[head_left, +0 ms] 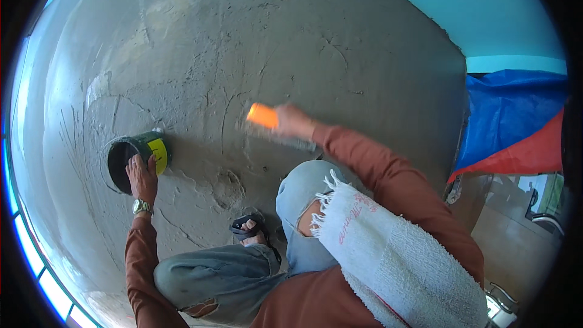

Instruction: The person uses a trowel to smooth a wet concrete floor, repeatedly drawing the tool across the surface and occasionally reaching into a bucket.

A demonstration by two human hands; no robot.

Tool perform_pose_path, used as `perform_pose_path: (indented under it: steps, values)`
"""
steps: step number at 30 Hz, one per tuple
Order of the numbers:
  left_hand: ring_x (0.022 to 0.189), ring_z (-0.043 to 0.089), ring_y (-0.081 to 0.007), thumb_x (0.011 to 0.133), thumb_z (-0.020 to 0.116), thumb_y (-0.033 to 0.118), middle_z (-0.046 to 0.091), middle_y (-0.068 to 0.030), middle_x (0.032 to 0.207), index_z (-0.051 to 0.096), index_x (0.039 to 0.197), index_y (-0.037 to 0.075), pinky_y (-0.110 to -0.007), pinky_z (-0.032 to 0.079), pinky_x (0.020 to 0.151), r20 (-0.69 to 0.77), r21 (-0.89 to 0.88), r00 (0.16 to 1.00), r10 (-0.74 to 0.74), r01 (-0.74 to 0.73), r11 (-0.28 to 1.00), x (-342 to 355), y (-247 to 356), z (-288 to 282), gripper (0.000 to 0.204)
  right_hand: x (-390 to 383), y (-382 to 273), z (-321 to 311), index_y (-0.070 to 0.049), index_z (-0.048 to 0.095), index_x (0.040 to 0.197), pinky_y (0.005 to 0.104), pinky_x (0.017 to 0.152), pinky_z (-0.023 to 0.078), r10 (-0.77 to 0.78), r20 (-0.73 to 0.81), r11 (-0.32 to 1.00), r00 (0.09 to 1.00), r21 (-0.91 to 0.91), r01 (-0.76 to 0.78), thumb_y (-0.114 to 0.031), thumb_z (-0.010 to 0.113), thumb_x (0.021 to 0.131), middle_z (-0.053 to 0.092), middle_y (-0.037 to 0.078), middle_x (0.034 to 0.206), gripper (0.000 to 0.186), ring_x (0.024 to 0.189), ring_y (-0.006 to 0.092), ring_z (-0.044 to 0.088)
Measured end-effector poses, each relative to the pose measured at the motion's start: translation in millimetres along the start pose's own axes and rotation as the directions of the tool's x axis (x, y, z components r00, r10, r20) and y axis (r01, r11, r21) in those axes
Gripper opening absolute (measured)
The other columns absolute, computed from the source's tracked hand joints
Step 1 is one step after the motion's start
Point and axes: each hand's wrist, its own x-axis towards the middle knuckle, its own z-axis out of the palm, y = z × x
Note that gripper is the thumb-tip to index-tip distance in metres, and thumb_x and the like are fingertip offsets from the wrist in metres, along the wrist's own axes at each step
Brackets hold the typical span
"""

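While wet cement (255,54) is smoothed, grip matters.
Right hand (291,120) clasps the orange-handled trowel (273,124); left hand (141,173), fingers curled, grips the bucket (136,158) rim, which could tip.

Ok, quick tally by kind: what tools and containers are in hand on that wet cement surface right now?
Small green bucket, gripped at the rim by the left hand: 1
Trowel with orange handle, held by the right hand, blurred: 1
Total: 2
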Motion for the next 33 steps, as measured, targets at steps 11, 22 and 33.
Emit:
perform_pose_path:
  steps: [11,22,33]
  values:
    - [0.112,0.054,-0.0410,0.099,0.052,0.040,0.060,-0.0240,0.114,0.052,0.116,-0.005,-0.053,0.040,0.098,0.057,0.024,0.998,-0.034,0.033,0.999,4.5,2.0,9.9,0.048,-36.9,-1.9,-15.8,0.000,0.066,0.095,0.0445,0.073,0.055,0.081,-0.251,0.997,0.965,0.015,-0.079,-0.026,0.075,0.078,0.068,0.023,0.089,0.032,0.085,0.0379,0.069]
    - [0.107,0.055,-0.0414,0.100,0.053,0.039,0.059,-0.0246,0.110,0.051,0.117,-0.006,-0.052,0.041,0.094,0.101,0.009,0.993,-0.063,0.062,0.998,4.9,5.6,6.4,0.048,-209.4,268.3,0.6,-0.008,0.058,0.105,0.0356,0.059,0.054,0.972,0.081,-0.072,0.221,0.996,-0.051,-0.017,0.072,0.077,0.061,0.006,0.094,0.033,0.079,0.0205,0.064]
    - [0.098,0.055,-0.0426,0.100,0.052,0.036,0.057,-0.0238,0.101,0.050,0.112,-0.005,-0.052,0.040,0.090,0.044,-0.025,0.999,-0.015,0.016,1.000,8.6,5.2,11.8,0.043,28.3,251.4,-108.4,-0.005,0.060,0.095,0.0303,0.051,0.048,0.797,-0.241,0.272,0.553,0.962,0.027,-0.015,0.073,0.073,0.060,0.005,0.083,0.028,0.066,0.0163,0.060]
